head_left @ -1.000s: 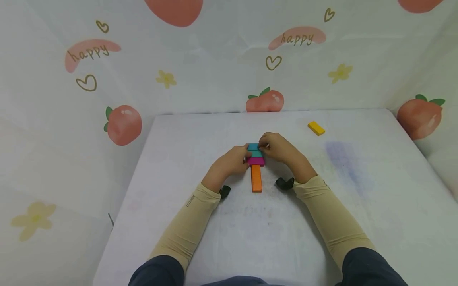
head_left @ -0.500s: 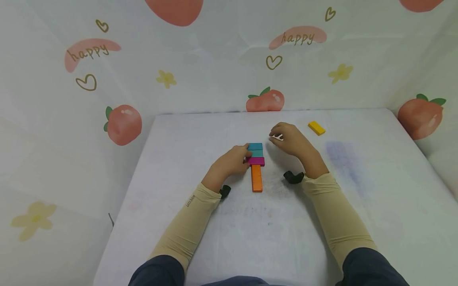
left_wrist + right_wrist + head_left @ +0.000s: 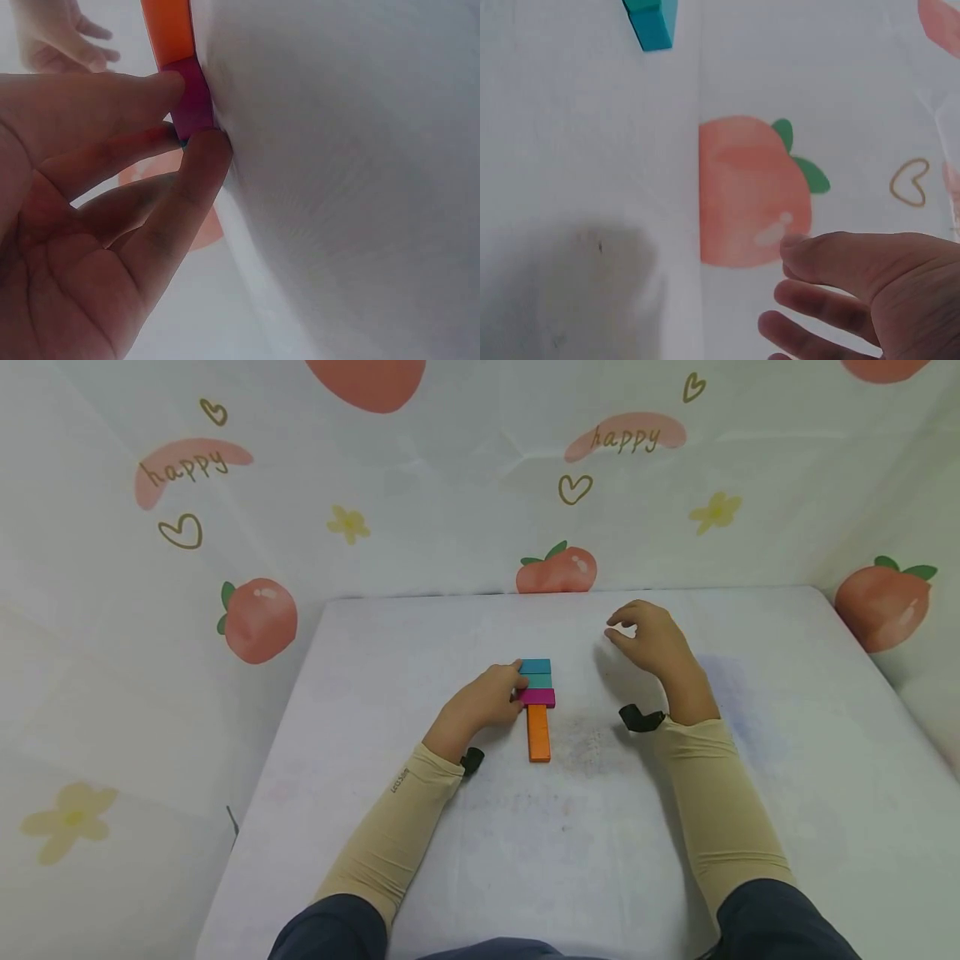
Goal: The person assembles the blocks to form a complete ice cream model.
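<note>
My left hand (image 3: 491, 697) grips the left side of a row of flat wooden blocks on the table. The row has a blue block (image 3: 536, 666) farthest away, then a teal block (image 3: 539, 681) and a magenta block (image 3: 538, 697). In the left wrist view the thumb touches the magenta block (image 3: 193, 101). An orange block (image 3: 538, 733) lies lengthwise against the row's near side. My right hand (image 3: 655, 637) is raised above the table to the right, thumb and fingers apart, holding nothing. In the right wrist view, the blue block (image 3: 654, 31) shows at the top.
The white table (image 3: 450, 860) has smudges and a purple stain (image 3: 731, 693) at right. Behind it hangs a pale cloth (image 3: 450, 485) printed with peaches, hearts and flowers. The yellow block seen earlier at the back right is hidden by my right hand.
My right hand has left the blue block's right side, moving right and away to the back right, its fingers spreading. My left hand and the blocks have stayed in place.
</note>
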`<state>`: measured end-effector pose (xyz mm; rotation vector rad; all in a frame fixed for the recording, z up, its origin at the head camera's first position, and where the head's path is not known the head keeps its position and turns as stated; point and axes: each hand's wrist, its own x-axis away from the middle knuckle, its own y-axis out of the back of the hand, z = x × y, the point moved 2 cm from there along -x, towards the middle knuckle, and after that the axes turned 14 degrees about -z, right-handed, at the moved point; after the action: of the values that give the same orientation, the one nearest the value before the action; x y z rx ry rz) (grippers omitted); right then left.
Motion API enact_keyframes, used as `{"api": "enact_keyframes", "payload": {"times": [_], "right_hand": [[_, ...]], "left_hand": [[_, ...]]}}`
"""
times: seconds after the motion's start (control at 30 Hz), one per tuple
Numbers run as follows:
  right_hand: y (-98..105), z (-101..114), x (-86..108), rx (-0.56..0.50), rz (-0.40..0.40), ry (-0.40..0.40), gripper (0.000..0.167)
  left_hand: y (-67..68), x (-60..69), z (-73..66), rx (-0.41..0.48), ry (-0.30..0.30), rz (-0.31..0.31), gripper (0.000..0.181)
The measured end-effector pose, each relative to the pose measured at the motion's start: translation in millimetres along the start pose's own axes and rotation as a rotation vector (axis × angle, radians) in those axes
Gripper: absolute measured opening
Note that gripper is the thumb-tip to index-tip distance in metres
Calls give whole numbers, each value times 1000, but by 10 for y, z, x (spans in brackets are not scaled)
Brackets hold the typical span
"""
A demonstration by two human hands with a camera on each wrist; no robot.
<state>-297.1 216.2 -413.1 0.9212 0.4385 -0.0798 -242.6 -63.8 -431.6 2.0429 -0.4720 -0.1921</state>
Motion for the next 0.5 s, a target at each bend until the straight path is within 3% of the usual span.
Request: {"api": "enact_keyframes", "payload": {"times": [0.5], "right_hand": [[265,-235,40,60,31,-178,35]], "left_hand": [[20,16,-34,-40,0,4,49]]}}
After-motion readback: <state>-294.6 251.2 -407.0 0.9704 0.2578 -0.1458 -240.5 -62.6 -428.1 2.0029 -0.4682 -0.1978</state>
